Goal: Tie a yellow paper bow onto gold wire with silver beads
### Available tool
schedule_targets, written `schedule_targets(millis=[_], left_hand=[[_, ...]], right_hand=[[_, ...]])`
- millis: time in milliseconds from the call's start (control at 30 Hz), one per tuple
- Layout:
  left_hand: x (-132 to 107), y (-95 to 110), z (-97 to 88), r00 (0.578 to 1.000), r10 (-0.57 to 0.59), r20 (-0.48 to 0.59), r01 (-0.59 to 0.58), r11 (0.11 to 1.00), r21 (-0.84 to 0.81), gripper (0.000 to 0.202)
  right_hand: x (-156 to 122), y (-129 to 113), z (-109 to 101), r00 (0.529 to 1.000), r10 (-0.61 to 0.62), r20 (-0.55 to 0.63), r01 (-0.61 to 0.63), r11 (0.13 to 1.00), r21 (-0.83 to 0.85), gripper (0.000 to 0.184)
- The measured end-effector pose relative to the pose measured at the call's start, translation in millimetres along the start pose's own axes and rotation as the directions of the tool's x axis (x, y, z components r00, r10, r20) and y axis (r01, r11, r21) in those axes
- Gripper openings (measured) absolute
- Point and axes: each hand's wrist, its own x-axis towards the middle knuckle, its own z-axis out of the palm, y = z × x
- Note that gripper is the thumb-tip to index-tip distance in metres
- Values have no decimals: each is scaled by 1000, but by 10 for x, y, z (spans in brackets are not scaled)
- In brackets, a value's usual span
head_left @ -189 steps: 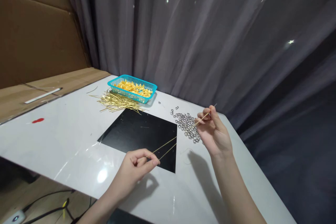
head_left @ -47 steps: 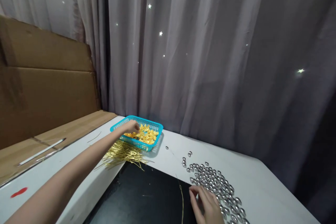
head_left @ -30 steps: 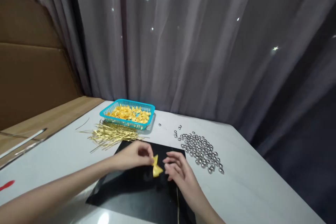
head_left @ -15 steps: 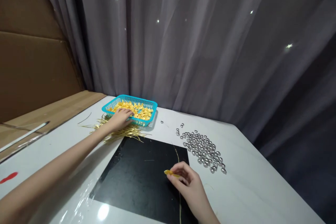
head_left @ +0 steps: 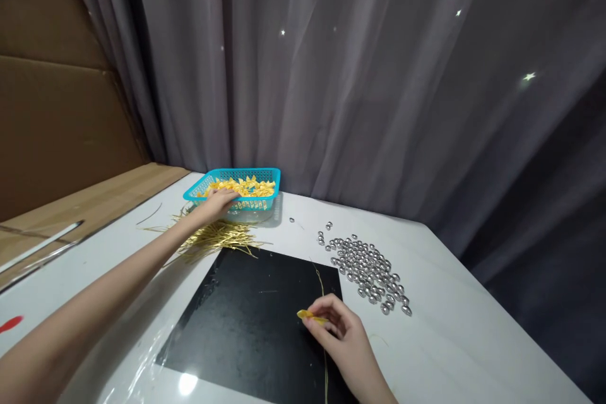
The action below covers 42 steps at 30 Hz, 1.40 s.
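Observation:
At the back left, my left hand (head_left: 218, 202) grips the near rim of a blue plastic basket (head_left: 258, 203), thumb side out of sight. The basket's near side is tipped up off the table, with a shadow beneath it. Small yellow ribbon bows (head_left: 253, 186) fill the basket. My right hand (head_left: 338, 328) is closed in a pinch above the right part of a black mat (head_left: 246, 315). Between its thumb and fingers is a yellow ribbon bow (head_left: 305, 314). A thin gold cord (head_left: 325, 366) runs down the mat, passing behind that hand.
A bundle of gold twist ties (head_left: 222, 237) lies in front of the basket. Many silver beads (head_left: 367, 268) are scattered right of the mat on the white table (head_left: 454, 328). Cardboard (head_left: 57, 120) stands at the left, and a grey curtain (head_left: 331, 88) hangs behind.
My left hand has raised the basket's near edge, and the hand sits slightly higher. More of the gold bundle shows below it. My right hand keeps its pinch almost in place.

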Motion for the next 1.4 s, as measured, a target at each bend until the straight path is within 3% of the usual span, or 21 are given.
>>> schedule_targets(millis=[233,400,567,733,900,1233,1333,1400], left_hand=[[39,-59,49,1000,14,7,-14,1000,-6,33],[-113,3,-119,995,78,-54,-80,996,-29,36],[-385,134,-191,978,204,53,-197,975,-104,38],[-611,110,-56,991,107,85,-96,988,-124,51],[-824,123,-46,994,34,103,-17,988,-156,43],[-1631,410,-454,976,52,212,0,971,-240,28],[-1604,375,-635,973,99,210,-59,980,-190,38],[-1391,279,-705,987,77,139,-60,991,-120,43]], right_hand=[[-2,-37,-21,1000,9,29,-9,1000,-10,34],[5,-15,10,1000,19,-9,-19,1000,5,37],[-5,-20,52,998,16,-68,-14,999,29,39],[3,17,31,998,8,-56,-9,1000,-13,39],[7,45,23,998,-13,-55,12,1000,-23,37],[51,127,-26,1000,2,-4,-2,999,-43,33],[57,123,-13,1000,0,-4,0,999,-40,32],[53,125,2,1000,-10,-4,9,999,-38,31]])
